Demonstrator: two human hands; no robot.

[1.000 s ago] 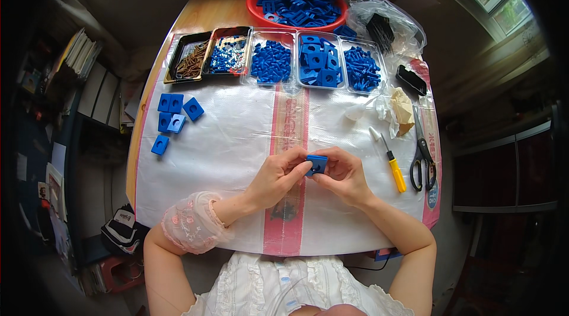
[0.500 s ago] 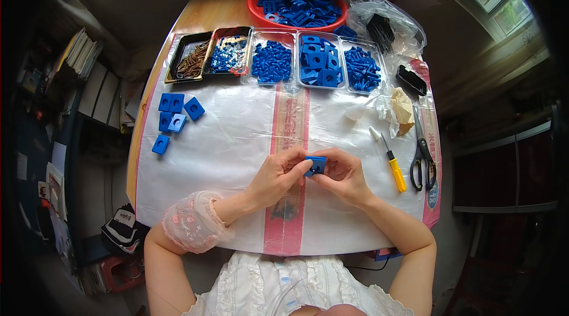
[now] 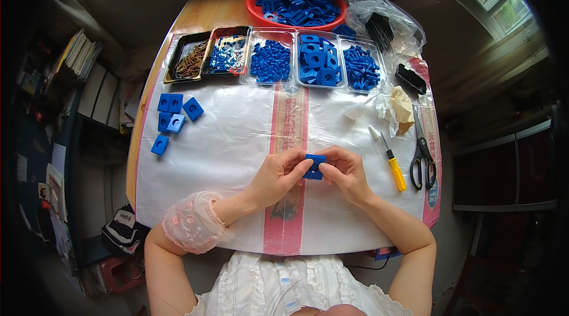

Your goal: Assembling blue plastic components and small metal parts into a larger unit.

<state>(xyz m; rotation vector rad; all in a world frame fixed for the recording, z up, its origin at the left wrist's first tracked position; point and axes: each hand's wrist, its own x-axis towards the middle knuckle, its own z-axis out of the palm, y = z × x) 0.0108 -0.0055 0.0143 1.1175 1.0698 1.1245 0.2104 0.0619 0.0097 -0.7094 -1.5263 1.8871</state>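
Observation:
Between both hands, above the middle of the sheet, I hold a small blue square plastic block (image 3: 313,174). My left hand (image 3: 281,175) pinches its left side, thumb across the face. From the other side my right hand (image 3: 344,175) grips it, its thumb pressed on the front. The thumbs hide much of the block's face. Several similar blue blocks with a round recess (image 3: 159,145) lie loose on the left of the sheet, most of them close together.
Trays with bronze-coloured screws (image 3: 190,62), small nuts and blue parts (image 3: 270,62) line the far side. Behind them stands a red basin (image 3: 251,13) of blue pieces. A yellow-handled screwdriver (image 3: 397,174), black scissors (image 3: 422,153) and crumpled paper (image 3: 403,111) lie at the right.
The blue block has been tilted in my fingers, so more of its face shows lower down. My right thumb has moved up onto its front.

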